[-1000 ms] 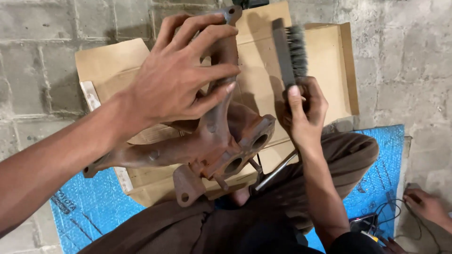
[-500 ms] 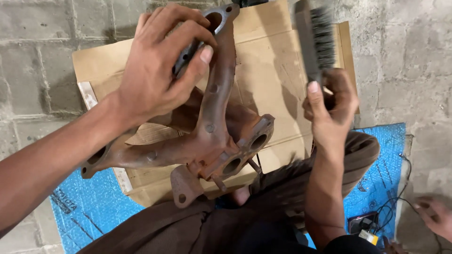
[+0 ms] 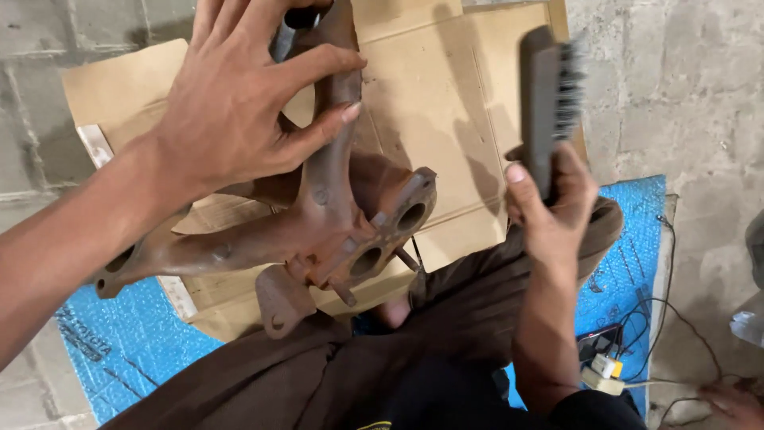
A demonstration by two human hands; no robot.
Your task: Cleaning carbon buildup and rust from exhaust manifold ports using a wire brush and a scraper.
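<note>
Left hand (image 3: 239,111): palm down, fingers spread and curled over the upper pipe of a rusty cast-iron manifold (image 3: 334,215), which sits propped above flattened cardboard (image 3: 446,95) and the person's lap. Right hand (image 3: 549,207): raised clear of the manifold to its right, fist closed round the handle of a wire brush (image 3: 545,103), bristles facing right. A blue mat (image 3: 135,342) lies under the cardboard.
</note>
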